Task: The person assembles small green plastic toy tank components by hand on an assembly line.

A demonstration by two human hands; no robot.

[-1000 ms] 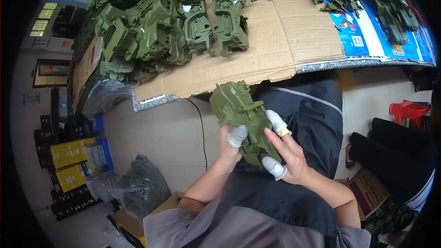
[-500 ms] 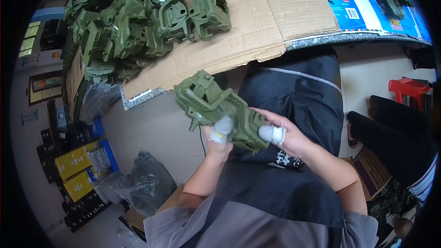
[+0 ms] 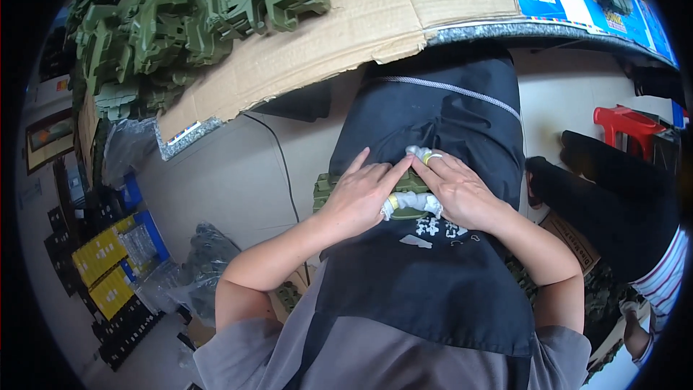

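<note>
An olive-green plastic toy vehicle body (image 3: 324,189) rests on my lap, over the black apron, mostly covered by my hands. My left hand (image 3: 364,191) lies over its left part, fingers pointing forward and right, thumb along the near side. My right hand (image 3: 462,186) grips it from the right, with its fingertips meeting those of the left at the top. Both thumbs and a right fingertip wear whitish finger covers (image 3: 411,202). The two thumbs touch end to end. What the palms cover underneath is hidden.
Ahead is a table covered with cardboard (image 3: 361,7), with a heap of similar green bodies (image 3: 162,25) on its left. A red stool (image 3: 626,128) and another person's dark-clad leg (image 3: 606,195) are at right. Plastic bags (image 3: 206,260) and yellow-and-black stacks (image 3: 108,260) stand at left.
The green body has come down from in front of me onto my lap and turned over. Both hands have shifted from holding its sides to pressing over it from above.
</note>
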